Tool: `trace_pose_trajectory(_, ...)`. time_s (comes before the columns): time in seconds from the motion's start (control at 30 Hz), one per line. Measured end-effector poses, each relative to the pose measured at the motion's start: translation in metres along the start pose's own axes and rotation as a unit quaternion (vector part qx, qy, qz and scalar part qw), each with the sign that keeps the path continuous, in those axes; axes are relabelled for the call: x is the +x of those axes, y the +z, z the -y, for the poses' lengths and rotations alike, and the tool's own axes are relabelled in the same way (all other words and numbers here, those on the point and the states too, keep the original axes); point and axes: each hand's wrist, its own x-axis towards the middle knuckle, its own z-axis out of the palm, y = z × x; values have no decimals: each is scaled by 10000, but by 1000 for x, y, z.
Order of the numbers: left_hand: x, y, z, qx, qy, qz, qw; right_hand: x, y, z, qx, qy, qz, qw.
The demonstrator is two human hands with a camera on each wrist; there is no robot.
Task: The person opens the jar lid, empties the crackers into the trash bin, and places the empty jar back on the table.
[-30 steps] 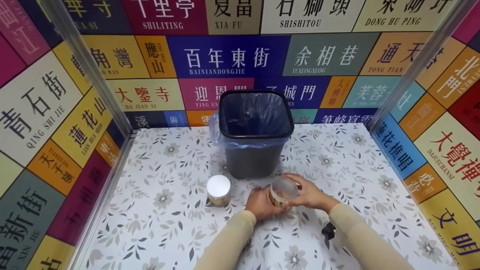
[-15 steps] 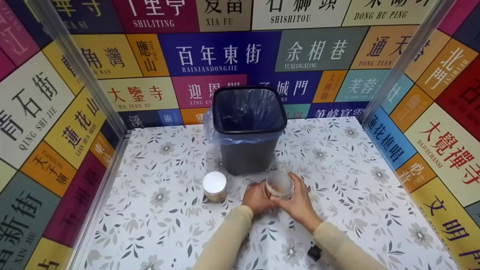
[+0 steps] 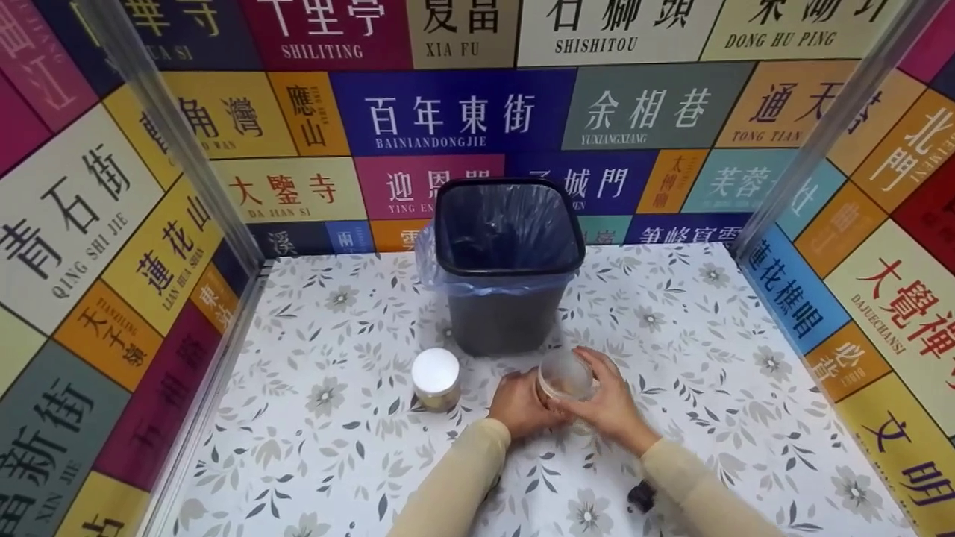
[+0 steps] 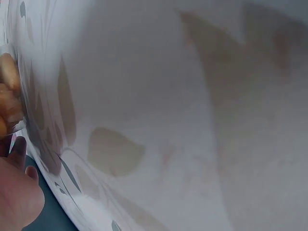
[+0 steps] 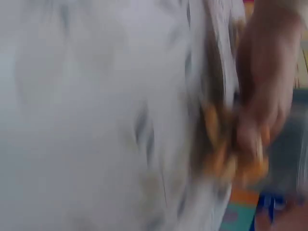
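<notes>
A clear round jar stands between both hands on the table, its top greyish and see-through. Orange-brown pieces inside the jar show at the left edge of the left wrist view. My left hand grips the jar's left side. With thumb and fingers around the upper rim, my right hand holds it from the right. Whether a separate lid sits on it, I cannot tell. Left of the hands stands a second jar with a white lid. Motion blurs the right wrist view.
Behind the hands stands a dark grey waste bin lined with a bluish plastic bag. A floral cloth covers the table. Panels with printed lettering wall the back and sides. Near the right wrist is a small black object.
My right hand has turned around the jar's top, its thumb coming to the near side and the forearm swinging inward. The left hand keeps its grip.
</notes>
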Motion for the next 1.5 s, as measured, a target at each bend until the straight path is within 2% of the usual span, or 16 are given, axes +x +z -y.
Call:
trace_pose_trajectory(0.1, -2, 1, -3, -29, 24, 37, 10000, 16, -24, -10, 395, -351, 1104, 9925)
trace_pose_trajectory(0.2, -3, 1, -5, -21, 97, 58, 9999, 29, -38, -16, 641, -547, 1892, 9783)
trace_pose_trajectory(0.3, -3, 2, -5, -44, 70, 104, 9999, 34, -44, -17, 608, -628, 2244, 9706)
trace_pose_trajectory(0.37, -3, 1, -4, -96, 4, 121, 9999, 34, -44, -15, 449, -671, 2260, 9708)
trace_pose_trajectory(0.47, -1, -1, -3, -78, -127, 127, 9998, 31, -40, -8, 34, -618, 1934, 9792)
trace_pose_trajectory(0.57, 1, -2, -2, 31, -161, 132, 9998, 19, -29, 1, -357, -263, 1147, 9924)
trace_pose_trajectory(0.63, 3, -3, -1, 118, -137, 109, 9998, 8, -17, 8, -387, 106, 549, 9977)
trace_pose_trajectory(0.73, 4, -3, 0, 173, -65, 71, 9998, -9, 5, 15, -286, 517, -193, 9981)
trace_pose_trajectory(0.87, 3, -2, 0, 290, -17, 59, 9996, -21, 26, 19, -103, 600, -935, 9938)
trace_pose_trajectory(0.97, 0, 1, -1, 340, -49, 100, 9994, -27, 31, 17, -164, 537, -1283, 9901)
trace_pose_trajectory(1.03, -1, 2, -2, 292, -60, 101, 9995, -28, 28, 14, -263, 471, -1272, 9904)
trace_pose_trajectory(1.13, -3, 4, -2, 180, -18, 88, 9998, -24, 17, 5, -422, 222, -906, 9947)
trace_pose_trajectory(1.27, -4, 6, -2, 28, 17, 107, 9999, -7, -10, -10, -424, -331, 130, 9985)
trace_pose_trajectory(1.4, -2, 6, 0, -91, 14, 100, 9999, 17, -31, -20, -177, -764, 1213, 9895)
trace_pose_trajectory(1.5, 1, 3, 2, -82, -59, 100, 9999, 28, -36, -22, -27, -837, 1676, 9823)
